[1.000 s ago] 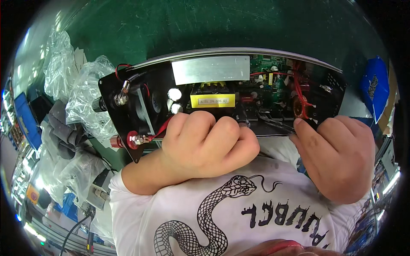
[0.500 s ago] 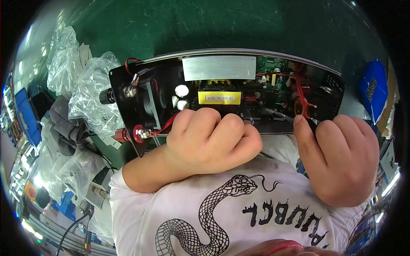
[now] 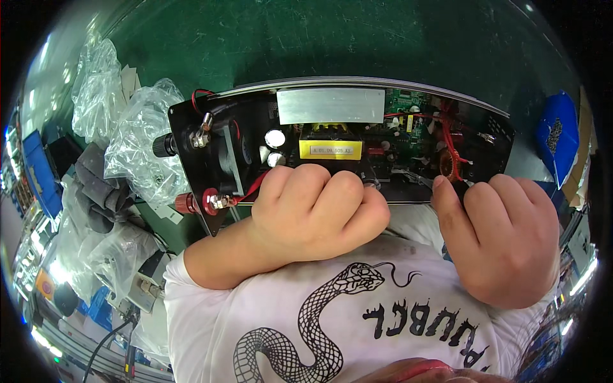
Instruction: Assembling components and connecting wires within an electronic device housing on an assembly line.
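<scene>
An opened black power supply case (image 3: 348,182) stands across in front of me. Inside are a yellow-wrapped transformer (image 3: 330,149), a silver heat sink (image 3: 331,106), a green circuit board (image 3: 408,131) and a copper-wound coil (image 3: 449,165) with red wires. My left hand (image 3: 319,207) is closed over the case's near edge, its fingertips hidden. My right hand (image 3: 501,236) is closed by the near right edge. From its index fingertip a slim grey metal tool (image 3: 416,177), tweezers-like, points left into the case; most of its grip is hidden.
Red terminal (image 3: 209,201) and black terminal (image 3: 165,145) posts stick out at the case's left end. Clear plastic bags (image 3: 143,140) and a dark grey cloth (image 3: 102,185) lie at left. A blue bin (image 3: 557,137) of small parts is at right on the green bench (image 3: 383,38).
The case has shifted slightly right and nearer at its left end. My right hand has moved a little left, and the tool's tip has moved slightly down.
</scene>
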The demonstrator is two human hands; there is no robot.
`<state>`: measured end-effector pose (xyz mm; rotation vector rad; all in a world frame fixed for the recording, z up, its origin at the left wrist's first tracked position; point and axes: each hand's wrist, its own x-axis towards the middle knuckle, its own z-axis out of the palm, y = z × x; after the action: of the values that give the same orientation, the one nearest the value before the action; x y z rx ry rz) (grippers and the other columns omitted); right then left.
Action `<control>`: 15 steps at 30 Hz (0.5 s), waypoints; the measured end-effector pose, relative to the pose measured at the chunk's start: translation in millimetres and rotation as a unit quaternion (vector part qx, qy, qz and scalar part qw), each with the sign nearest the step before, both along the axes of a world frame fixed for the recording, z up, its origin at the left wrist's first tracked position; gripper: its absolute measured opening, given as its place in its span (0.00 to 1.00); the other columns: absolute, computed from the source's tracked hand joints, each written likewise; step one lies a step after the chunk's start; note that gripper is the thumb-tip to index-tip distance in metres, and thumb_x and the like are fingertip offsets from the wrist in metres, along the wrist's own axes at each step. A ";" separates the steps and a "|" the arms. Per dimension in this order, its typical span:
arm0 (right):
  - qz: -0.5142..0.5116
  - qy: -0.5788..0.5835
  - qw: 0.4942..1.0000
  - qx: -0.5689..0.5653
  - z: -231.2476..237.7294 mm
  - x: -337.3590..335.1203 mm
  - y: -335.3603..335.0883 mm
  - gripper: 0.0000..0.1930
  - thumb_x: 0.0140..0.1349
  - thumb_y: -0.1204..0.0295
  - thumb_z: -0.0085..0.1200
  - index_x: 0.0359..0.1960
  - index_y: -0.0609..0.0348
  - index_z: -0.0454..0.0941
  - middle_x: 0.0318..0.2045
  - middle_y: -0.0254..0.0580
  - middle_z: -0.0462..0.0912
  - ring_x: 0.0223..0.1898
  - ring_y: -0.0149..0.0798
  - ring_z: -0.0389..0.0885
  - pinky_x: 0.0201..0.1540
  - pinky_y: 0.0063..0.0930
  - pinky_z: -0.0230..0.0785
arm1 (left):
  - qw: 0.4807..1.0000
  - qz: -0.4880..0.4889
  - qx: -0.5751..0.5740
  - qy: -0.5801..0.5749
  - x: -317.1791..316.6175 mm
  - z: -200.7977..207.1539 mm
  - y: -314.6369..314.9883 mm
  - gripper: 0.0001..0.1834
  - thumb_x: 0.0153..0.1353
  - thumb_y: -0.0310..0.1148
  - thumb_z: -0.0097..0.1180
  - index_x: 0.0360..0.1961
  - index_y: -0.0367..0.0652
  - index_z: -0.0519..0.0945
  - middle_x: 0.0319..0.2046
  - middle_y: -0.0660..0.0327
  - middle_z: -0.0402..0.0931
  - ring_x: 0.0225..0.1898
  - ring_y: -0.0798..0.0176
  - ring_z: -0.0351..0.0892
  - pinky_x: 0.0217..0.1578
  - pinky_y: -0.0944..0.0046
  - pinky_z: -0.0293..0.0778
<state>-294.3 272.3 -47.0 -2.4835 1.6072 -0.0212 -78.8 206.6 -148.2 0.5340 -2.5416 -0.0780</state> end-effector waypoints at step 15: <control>0.004 0.034 0.999 0.018 2.5 -1.2 5.5 0.12 0.47 0.77 0.70 0.34 0.65 0.83 0.19 0.31 0.67 0.20 0.33 0.68 0.21 0.29 0.57 | 1.000 0.002 -0.005 0.002 -0.2 -0.4 -0.4 0.10 0.40 0.35 0.56 0.26 0.57 0.69 0.23 0.72 0.60 0.22 0.70 0.60 0.23 0.67 0.51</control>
<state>-295.5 277.8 -44.5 -2.4889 1.6094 0.0924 -79.0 206.2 -148.6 0.5345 -2.5357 -0.0636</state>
